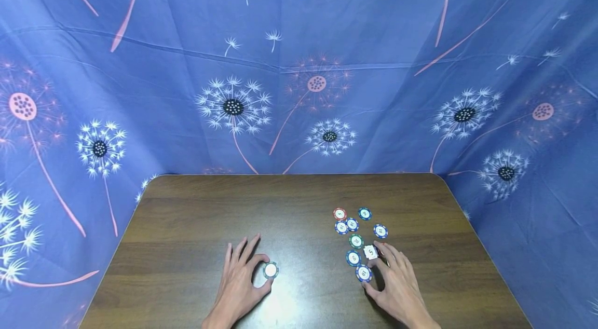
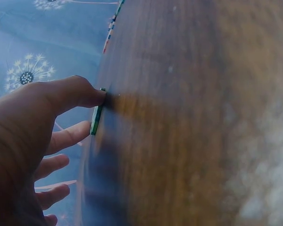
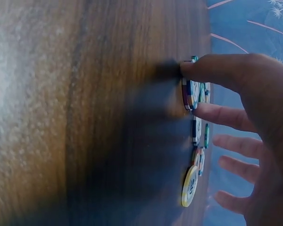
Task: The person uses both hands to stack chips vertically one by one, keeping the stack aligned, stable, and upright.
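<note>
On the table's left half, my left hand (image 1: 240, 279) pinches a green-edged poker chip (image 1: 270, 270) by its rim between thumb and index finger; the left wrist view shows that chip (image 2: 98, 113) edge-on. To the right, my right hand (image 1: 397, 282) has thumb and index finger at opposite edges of a blue poker chip (image 1: 363, 273) marked 10. The right wrist view shows a dark layer under this chip (image 3: 187, 92). Its other fingers spread over a white chip (image 1: 370, 252) marked 5. A yellow-edged chip (image 3: 189, 186) lies below the fingers in the right wrist view.
Around the right hand lie more chips: a red one (image 1: 339, 214), a green one (image 1: 356, 241) and several blue ones (image 1: 364, 213), two of them overlapping. The brown wooden table (image 1: 196, 215) ends at a blue dandelion-print cloth (image 1: 280, 85) behind and at both sides.
</note>
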The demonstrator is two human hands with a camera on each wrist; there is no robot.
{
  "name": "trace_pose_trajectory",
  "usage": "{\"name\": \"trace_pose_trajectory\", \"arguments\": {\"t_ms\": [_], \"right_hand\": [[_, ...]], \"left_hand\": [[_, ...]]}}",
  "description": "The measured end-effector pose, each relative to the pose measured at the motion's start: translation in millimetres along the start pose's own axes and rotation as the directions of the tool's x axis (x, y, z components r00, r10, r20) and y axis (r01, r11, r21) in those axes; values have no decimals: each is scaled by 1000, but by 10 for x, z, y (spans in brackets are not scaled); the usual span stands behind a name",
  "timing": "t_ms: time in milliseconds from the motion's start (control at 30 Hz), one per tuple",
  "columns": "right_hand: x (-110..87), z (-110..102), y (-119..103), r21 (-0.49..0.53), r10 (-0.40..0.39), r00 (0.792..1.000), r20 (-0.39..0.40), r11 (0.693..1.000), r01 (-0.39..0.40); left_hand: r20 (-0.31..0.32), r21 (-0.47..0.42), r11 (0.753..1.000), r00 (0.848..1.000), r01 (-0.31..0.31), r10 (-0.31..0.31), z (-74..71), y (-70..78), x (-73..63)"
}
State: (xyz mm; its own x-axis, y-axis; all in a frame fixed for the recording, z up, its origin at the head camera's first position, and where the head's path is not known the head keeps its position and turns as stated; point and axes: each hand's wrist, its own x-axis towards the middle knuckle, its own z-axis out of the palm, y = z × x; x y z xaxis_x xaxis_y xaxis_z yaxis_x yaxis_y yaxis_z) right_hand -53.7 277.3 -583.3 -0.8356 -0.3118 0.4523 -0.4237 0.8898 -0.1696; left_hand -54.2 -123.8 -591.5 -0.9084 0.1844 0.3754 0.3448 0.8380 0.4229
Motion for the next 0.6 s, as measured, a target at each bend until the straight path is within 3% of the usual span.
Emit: {"name": "trace_pose_trajectory", "arguments": {"t_ms": [400, 600], "right_hand": [[44, -82, -96, 57, -2, 999, -50, 998, 5], [208, 11, -358, 103, -35, 998, -45, 994, 40]], "left_hand": [[26, -17, 1000, 999, 20, -20, -9, 15, 2], [28, -18, 999, 999, 29, -29, -3, -2, -14]]}}
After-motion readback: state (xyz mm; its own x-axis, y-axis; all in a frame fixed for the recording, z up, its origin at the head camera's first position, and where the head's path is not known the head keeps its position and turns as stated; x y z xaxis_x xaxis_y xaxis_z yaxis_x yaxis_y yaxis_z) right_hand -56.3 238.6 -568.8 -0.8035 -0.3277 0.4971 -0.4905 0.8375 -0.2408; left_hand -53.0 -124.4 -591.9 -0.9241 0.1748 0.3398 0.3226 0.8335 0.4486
